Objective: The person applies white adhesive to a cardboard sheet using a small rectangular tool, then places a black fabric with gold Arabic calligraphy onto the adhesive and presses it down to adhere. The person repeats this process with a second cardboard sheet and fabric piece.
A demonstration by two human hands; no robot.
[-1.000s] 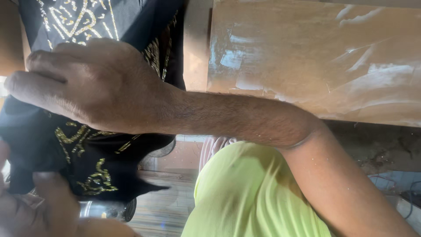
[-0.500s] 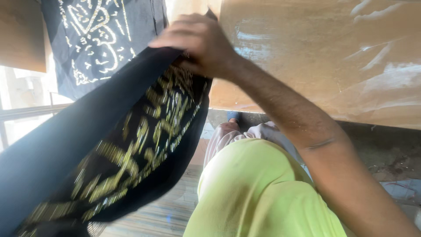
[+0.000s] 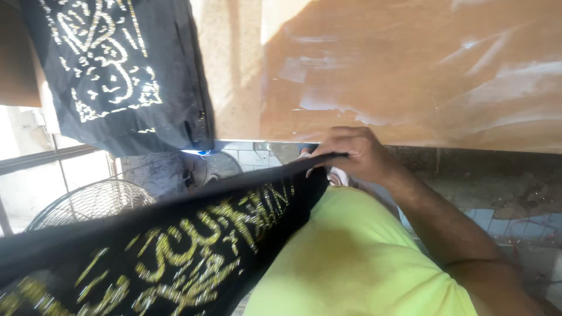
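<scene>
One hand, the right hand (image 3: pixel 351 153), shows, its fingers clenched on the edge of a black cloth (image 3: pixel 175 246) with gold embroidery stretched down to the lower left; the left hand is out of view. A second black embroidered cloth (image 3: pixel 117 76) lies on the wooden board (image 3: pixel 410 76) above; one wire fan (image 3: pixel 88 202) stands beneath it.

A worn wooden board (image 3: pixel 410 76), brown with pale smears, serves as the work surface. A black cloth (image 3: pixel 111 70) with gold embroidery lies flat on its left part, its lower edge reaching the board's edge.
</scene>
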